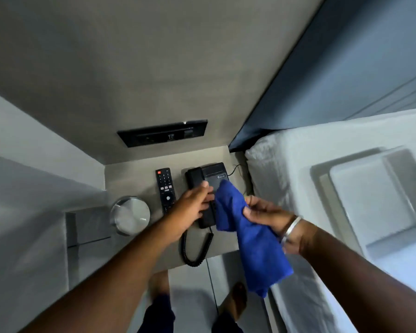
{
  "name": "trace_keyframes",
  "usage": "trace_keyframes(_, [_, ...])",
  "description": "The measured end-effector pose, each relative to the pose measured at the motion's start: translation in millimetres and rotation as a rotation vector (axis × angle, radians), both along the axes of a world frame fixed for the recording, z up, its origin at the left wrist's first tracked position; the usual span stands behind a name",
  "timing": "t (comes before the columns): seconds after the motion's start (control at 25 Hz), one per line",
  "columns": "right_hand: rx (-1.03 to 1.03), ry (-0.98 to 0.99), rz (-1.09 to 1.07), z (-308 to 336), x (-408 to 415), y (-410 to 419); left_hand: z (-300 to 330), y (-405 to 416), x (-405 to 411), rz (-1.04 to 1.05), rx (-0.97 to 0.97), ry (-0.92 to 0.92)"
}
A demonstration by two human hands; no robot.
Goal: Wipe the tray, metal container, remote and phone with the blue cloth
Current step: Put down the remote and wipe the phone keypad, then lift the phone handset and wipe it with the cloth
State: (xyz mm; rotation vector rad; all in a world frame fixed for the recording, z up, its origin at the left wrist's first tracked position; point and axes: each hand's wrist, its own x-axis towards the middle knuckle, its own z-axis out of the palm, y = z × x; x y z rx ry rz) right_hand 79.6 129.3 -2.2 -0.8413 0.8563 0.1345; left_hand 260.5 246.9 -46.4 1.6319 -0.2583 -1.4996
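Head view: at frame centre the left hand (193,205) curls its fingers around the handset of the black corded desk phone (208,186). The right hand (265,212) pinches the bunched blue cloth (247,239) against the phone's base. Left of them lie the black remote control (165,188) and the round metal container (130,215). No tray is visible. The phone seems mid-wipe; whether the others are done cannot be told.
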Motion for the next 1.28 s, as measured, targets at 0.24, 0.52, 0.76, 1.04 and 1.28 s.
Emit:
trace_keyframes(0.24, [0.410, -0.182, -0.201, 147, 50, 22, 201, 9, 61, 0.050, -0.203, 0.054])
trace_keyframes(0.52, [0.668, -0.395, -0.270, 124, 50, 51, 265, 43, 96, 0.160, -0.038, -0.242])
trace_keyframes(0.76, [-0.017, 0.105, -0.183, 101, 10, -4, 220, 31, 35, 0.334, 0.096, -0.338])
trace_keyframes(1.04, [-0.641, 0.514, -0.221, 90, -171, -176, 135, -124, -146, 0.072, 0.130, -0.107])
trace_keyframes(1.28, [-0.998, 0.935, 0.128, 39, -285, -282, 76, -240, -279, 0.027, 0.201, 0.092])
